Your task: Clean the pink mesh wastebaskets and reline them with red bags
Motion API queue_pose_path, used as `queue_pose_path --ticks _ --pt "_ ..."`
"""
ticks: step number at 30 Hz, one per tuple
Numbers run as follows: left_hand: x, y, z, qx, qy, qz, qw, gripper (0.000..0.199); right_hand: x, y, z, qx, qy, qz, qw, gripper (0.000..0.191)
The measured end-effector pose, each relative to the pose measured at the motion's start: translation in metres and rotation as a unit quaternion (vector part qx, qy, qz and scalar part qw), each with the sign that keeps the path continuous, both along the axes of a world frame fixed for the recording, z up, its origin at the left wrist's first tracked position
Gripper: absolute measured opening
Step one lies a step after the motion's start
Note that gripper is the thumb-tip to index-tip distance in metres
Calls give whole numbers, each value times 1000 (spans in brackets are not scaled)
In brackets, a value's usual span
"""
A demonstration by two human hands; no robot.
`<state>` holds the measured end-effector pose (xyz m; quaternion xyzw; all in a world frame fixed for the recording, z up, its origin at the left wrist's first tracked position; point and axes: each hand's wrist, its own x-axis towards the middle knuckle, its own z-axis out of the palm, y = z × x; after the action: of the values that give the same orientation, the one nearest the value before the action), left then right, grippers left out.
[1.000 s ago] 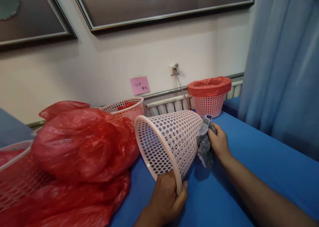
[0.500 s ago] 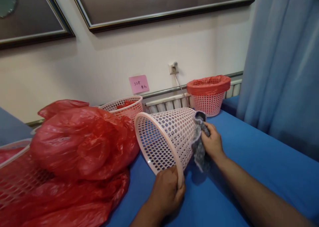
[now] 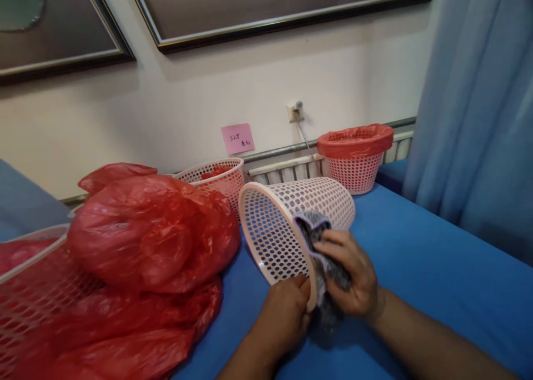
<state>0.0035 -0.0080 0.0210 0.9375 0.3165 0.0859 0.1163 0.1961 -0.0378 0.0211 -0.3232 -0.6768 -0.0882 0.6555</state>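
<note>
A pale pink perforated plastic wastebasket [image 3: 287, 202] lies tilted on its side over the blue sheet, its mouth facing left and toward me. My left hand [image 3: 285, 310] grips the lower part of its rim, fingers inside the opening. Bunched in my right hand [image 3: 353, 271] is a dark grey cloth [image 3: 314, 227] with a pale purple edge, pressed against the outer wall close to the rim. Part of the cloth hangs below the hand. Crumpled red plastic bags [image 3: 154, 235] lie just left of the basket.
Behind stand a basket [image 3: 212, 174] with red plastic inside and another basket [image 3: 356, 171] lined with a red bag. A further basket [image 3: 33, 291] is at the left edge. A radiator [image 3: 287, 171] runs along the wall; a blue curtain [image 3: 478, 119] hangs at right.
My right hand has brought the cloth from the basket's base end toward its rim. My left hand keeps its grip on the rim. The view has shifted slightly.
</note>
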Motion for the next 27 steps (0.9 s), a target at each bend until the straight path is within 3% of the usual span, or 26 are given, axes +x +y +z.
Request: queue_pose_path --ticks 2,5,8,9,11,13,15,17,19,23,27 --pt "0 1 1 3 25 16 1000 25 17 20 -4 -67 66 -66 993 41" --pt "2 1 3 5 68 25 997 25 55 60 -15 -210 208 -180 938 33" --pt "6 -1 4 5 107 18 994 26 77 76 -19 -283 267 -215 896 37" --pt "8 -2 5 6 116 18 993 27 76 73 -17 -276 268 -213 898 37" --pt "10 -3 4 9 125 25 992 26 63 57 -10 -216 228 -183 931 36" --pt "11 -3 4 10 126 38 991 27 42 33 1 -124 127 -114 977 38" --pt "10 -3 3 12 129 52 990 28 23 11 10 -49 21 -44 998 46" --pt "7 -3 5 2 86 64 994 26 11 -2 16 -15 -34 -8 999 51" --pt "3 -5 8 -26 -35 62 997 24 5 -5 18 -3 -58 7 998 50" --pt "-8 -9 15 -60 -318 20 946 38 -1 -1 16 -2 -115 42 992 46" --pt "-15 -8 13 -51 -387 -12 921 52 -14 -4 11 24 -142 52 988 48"
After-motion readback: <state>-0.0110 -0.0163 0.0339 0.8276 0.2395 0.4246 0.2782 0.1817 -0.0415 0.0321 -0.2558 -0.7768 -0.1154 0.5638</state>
